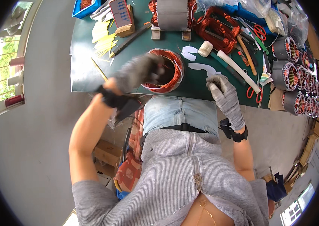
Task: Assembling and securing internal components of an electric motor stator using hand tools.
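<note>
A round motor stator wound with red-orange copper wire stands near the table's front edge. My left hand, in a grey glove, is over its left side and opening. Motion smears its fingers, so their grip does not show. My right hand, also gloved, is at the front edge to the right of the stator, fingers curled together. Its fingertips are close to a bent white paper strip; whether they pinch it is unclear. Another white paper piece lies beyond the strip.
A larger stator on metal feet stands at the back, beside loose copper coils. Red-handled scissors, a white tube and a white-headed mallet lie right. Yellow strips lie left. Several finished stators line the far right.
</note>
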The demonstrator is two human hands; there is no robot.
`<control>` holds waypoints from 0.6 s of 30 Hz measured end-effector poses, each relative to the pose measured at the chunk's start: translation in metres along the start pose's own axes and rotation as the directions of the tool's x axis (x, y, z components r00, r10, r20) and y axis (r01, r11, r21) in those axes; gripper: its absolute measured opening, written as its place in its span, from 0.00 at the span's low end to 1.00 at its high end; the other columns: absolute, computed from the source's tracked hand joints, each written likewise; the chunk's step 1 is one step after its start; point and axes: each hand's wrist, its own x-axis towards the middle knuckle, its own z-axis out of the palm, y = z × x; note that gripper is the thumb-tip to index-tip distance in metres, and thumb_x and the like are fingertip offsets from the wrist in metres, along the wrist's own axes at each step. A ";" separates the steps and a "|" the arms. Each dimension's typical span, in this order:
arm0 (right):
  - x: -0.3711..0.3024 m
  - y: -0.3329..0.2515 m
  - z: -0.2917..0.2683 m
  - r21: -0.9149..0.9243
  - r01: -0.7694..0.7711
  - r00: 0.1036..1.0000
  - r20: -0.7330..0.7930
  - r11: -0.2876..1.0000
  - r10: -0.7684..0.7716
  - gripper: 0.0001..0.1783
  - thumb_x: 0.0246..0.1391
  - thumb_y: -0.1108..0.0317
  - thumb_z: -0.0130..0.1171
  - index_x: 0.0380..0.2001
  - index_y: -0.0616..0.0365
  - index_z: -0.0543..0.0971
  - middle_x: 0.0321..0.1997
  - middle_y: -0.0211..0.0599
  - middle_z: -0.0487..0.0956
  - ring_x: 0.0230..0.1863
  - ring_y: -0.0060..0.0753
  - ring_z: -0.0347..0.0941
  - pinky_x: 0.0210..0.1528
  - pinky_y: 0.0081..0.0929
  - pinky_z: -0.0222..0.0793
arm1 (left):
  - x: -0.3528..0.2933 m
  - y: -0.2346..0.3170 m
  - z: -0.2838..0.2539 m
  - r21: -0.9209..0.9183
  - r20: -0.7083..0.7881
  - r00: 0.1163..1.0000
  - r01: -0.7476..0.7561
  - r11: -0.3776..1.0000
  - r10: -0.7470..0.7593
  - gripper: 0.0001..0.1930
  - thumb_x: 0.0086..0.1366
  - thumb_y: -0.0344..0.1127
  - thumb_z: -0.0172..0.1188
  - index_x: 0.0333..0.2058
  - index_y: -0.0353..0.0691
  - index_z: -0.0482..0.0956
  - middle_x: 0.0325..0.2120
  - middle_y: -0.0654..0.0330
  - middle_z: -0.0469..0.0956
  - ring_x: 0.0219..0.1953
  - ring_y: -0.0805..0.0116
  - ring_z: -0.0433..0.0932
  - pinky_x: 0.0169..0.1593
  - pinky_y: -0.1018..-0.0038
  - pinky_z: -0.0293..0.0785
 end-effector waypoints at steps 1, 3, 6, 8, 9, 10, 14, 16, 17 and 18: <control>0.007 0.000 0.007 -0.137 0.059 0.998 -0.002 0.989 -0.060 0.21 0.50 0.66 0.62 0.48 0.60 0.73 0.38 0.44 0.78 0.43 0.41 0.75 0.49 0.34 0.71 | -0.016 0.020 -0.008 0.037 -0.071 0.997 0.013 0.999 -0.011 0.11 0.68 0.43 0.50 0.35 0.43 0.74 0.27 0.66 0.75 0.23 0.78 0.69 0.31 0.79 0.70; 0.028 -0.001 0.034 -0.380 0.220 0.967 -0.038 0.899 -0.253 0.32 0.45 0.62 0.66 0.54 0.58 0.70 0.45 0.45 0.75 0.49 0.43 0.74 0.52 0.37 0.70 | -0.051 0.033 -0.015 0.168 0.037 0.995 -0.100 0.981 0.095 0.10 0.69 0.41 0.48 0.35 0.43 0.73 0.27 0.67 0.73 0.23 0.79 0.67 0.31 0.80 0.68; 0.077 -0.006 0.086 -0.555 0.376 0.887 -0.016 0.742 -0.461 0.35 0.45 0.61 0.66 0.57 0.54 0.68 0.50 0.44 0.75 0.50 0.42 0.74 0.53 0.36 0.70 | -0.080 0.027 -0.008 0.235 0.080 0.976 -0.216 0.948 0.203 0.11 0.70 0.41 0.47 0.36 0.41 0.73 0.28 0.66 0.71 0.25 0.77 0.70 0.33 0.80 0.69; 0.110 -0.001 0.092 -0.297 0.344 0.924 -0.063 0.891 -0.378 0.31 0.49 0.62 0.63 0.57 0.54 0.68 0.47 0.43 0.77 0.49 0.39 0.75 0.53 0.33 0.70 | -0.098 0.019 -0.009 0.307 0.092 0.945 -0.326 0.894 0.313 0.12 0.70 0.41 0.46 0.39 0.39 0.72 0.31 0.63 0.73 0.28 0.75 0.73 0.35 0.78 0.71; 0.118 0.006 0.080 -0.170 0.204 0.977 -0.028 0.964 -0.211 0.21 0.57 0.64 0.57 0.53 0.56 0.70 0.39 0.39 0.78 0.42 0.36 0.76 0.49 0.32 0.72 | -0.109 0.013 -0.014 0.345 0.058 0.937 -0.343 0.874 0.345 0.14 0.71 0.42 0.45 0.41 0.37 0.72 0.33 0.61 0.74 0.31 0.73 0.75 0.37 0.76 0.72; 0.129 0.012 0.073 -0.134 0.454 0.880 -0.090 0.881 -0.467 0.15 0.63 0.62 0.51 0.50 0.56 0.73 0.32 0.33 0.75 0.35 0.27 0.74 0.40 0.25 0.72 | -0.122 0.007 -0.023 0.383 0.026 0.927 -0.355 0.853 0.374 0.15 0.71 0.42 0.44 0.43 0.36 0.72 0.35 0.59 0.75 0.34 0.72 0.77 0.39 0.74 0.74; 0.117 0.049 0.016 0.286 -0.118 0.992 0.068 0.951 0.103 0.18 0.69 0.54 0.42 0.48 0.55 0.74 0.30 0.24 0.73 0.31 0.15 0.70 0.30 0.12 0.65 | -0.133 -0.048 -0.057 -0.020 -0.445 0.412 -0.892 0.451 0.795 0.23 0.66 0.43 0.53 0.57 0.40 0.65 0.55 0.49 0.68 0.55 0.55 0.72 0.55 0.62 0.72; 0.114 0.057 0.019 0.141 0.178 0.980 0.068 0.974 -0.188 0.16 0.63 0.58 0.50 0.48 0.56 0.74 0.38 0.32 0.74 0.39 0.26 0.72 0.38 0.21 0.69 | -0.116 -0.084 -0.059 0.100 -0.669 0.299 -0.871 0.482 0.680 0.28 0.65 0.43 0.56 0.61 0.43 0.61 0.59 0.49 0.64 0.59 0.54 0.69 0.60 0.60 0.68; 0.112 0.056 0.027 -0.081 0.438 0.899 0.066 0.895 -0.434 0.18 0.60 0.58 0.54 0.48 0.57 0.75 0.40 0.36 0.75 0.42 0.30 0.72 0.42 0.25 0.70 | -0.096 -0.101 -0.051 0.129 -0.742 0.407 -0.693 0.709 0.532 0.37 0.60 0.39 0.64 0.65 0.45 0.55 0.62 0.47 0.60 0.63 0.51 0.62 0.65 0.57 0.62; 0.116 0.052 0.041 -0.295 0.649 0.752 0.110 0.701 -0.650 0.19 0.57 0.58 0.57 0.48 0.57 0.76 0.43 0.39 0.75 0.45 0.35 0.72 0.47 0.30 0.70 | -0.074 -0.115 -0.042 0.253 -0.624 0.566 -0.505 0.825 0.538 0.42 0.56 0.38 0.68 0.66 0.44 0.54 0.62 0.46 0.59 0.64 0.50 0.60 0.66 0.57 0.59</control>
